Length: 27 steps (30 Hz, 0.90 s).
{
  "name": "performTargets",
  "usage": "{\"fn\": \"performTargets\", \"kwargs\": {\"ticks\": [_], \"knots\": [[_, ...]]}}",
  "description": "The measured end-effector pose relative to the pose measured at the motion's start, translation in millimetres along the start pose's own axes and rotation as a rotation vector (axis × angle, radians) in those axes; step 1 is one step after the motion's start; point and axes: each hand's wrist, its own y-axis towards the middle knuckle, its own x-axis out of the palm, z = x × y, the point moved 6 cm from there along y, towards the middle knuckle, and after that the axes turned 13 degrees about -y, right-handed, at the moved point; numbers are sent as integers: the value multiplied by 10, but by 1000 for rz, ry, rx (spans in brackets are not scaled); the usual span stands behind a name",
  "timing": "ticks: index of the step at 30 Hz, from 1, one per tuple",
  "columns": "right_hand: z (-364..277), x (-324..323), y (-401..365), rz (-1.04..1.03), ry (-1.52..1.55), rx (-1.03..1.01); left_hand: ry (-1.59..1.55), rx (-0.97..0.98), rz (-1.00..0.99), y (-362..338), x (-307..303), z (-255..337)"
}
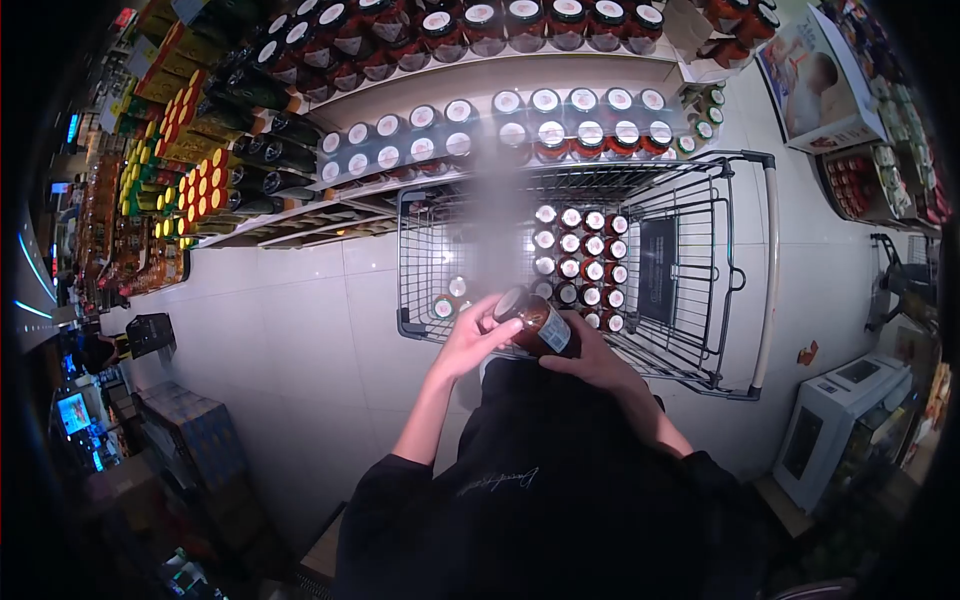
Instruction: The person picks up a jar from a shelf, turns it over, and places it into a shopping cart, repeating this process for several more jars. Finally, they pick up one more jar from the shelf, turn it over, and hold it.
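1. Clock face centred on the held jar (540,324); it sits mid-view, at the near side of the shopping cart (768,290), tilted, lid end toward 10 o'clock, base toward 4; dark contents, pale label on the side facing the camera.
2. Left hand (476,338), at 9 o'clock, pinches the held jar near the lid end; thumb across the near side, fingers curled round the upper end.
3. Right hand (597,360), at 4 o'clock, grips the base end; thumb along the underside; fingers mostly hidden behind the glass.
4. Inside the cart: white-lidded jars (594,246) packed in rows at 1 o'clock; a few loose jars (457,286) at 10 o'clock, next to the left hand; dark panel (657,270) at 2 o'clock.
5. Grey smear straight up toward 12 o'clock; probably something on the lens, so that strip of cart and shelf is hard to read.
6. Shelf unit (600,73) at 12 o'clock, beyond the cart; shelf jars (567,140) lined up on it, more on the level above; yellow-capped bottles (150,180) at 10 o'clock.
7. White box (815,440) on the 4 o'clock side; black top (570,480) of the wearer at 6.
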Motion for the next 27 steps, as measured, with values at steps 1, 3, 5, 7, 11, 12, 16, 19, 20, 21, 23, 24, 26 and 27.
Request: {"fn": "performTargets", "kwargs": {"ticks": [1, 3, 5, 7, 11, 12, 16, 19, 20, 21, 23, 24, 26, 27], "knots": [[61, 37, 16, -52, -31, 46, -85, 3, -29, 6, -31, -103], [99, 58, 83, -117, -85, 71, -86, -7, -25, -32, -145, -291], [196, 122, 158, -215, -130, 90, 36, -69, 5, -35, -210, -357], [506, 224, 285, -213, -208, 88, 231, -11, 25, 41, -348, -538], [527, 399, 432, -75, -470, 128, 572, 68, 150, 214, -371, -799], [542, 388, 439, -3, -637, 190, 637, 60, 202, 256, -356, -853], [796, 400, 522, 245, -583, 140, 577, 41, 293, 440, -378, -1088], [850, 414, 606, 210, -424, 203, 601, -1, 362, 513, -381, -955], [849, 438, 649, 173, -314, 204, 595, -7, 362, 552, -417, -1007], [966, 472, 672, 153, -299, 211, 602, -11, 379, 581, -468, -1100], [1024, 530, 760, 128, -224, 209, 606, -21, 400, 629, -585, -1243], [1050, 568, 808, 106, -148, 199, 583, 54, 369, 650, -623, -1275], [1161, 637, 901, 98, -178, 200, 559, 117, 342, 683, -706, -1409], [1241, 676, 973, 94, -99, 218, 591, 91, 311, 736, -751, -1508]]}}
